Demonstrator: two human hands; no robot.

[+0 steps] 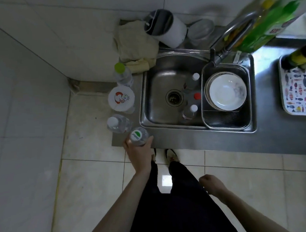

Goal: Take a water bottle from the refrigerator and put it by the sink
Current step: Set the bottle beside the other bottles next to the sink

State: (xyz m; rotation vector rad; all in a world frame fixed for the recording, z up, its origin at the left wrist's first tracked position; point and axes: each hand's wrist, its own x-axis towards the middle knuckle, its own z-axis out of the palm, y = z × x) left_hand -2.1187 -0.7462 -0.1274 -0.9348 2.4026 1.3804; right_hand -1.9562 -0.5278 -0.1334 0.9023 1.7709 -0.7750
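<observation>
Steel sink on the counter, with three small bottles inside near its right wall, two with white caps and one with a red cap; to the right, a steel basket holding a white bowl set in a bigger bowl; far right, a tray with fish pictures with a dark bottle standing on its far end; behind the tap, a big green bottle, blurry; at the far edge, a white jug beside a folded cloth. Left of the sink, a row along the counter edge: green-capped bottle farthest, then a tub with a cartoon lid, then a clear white-capped bottle. Nearest in that row, the water bottle, upright at the near left corner of the counter, just beside the sink. Left hand wrapped around the water bottle's side, arm reaching forward; right hand hanging low by the leg, fingers curled in loosely, holding nothing.
</observation>
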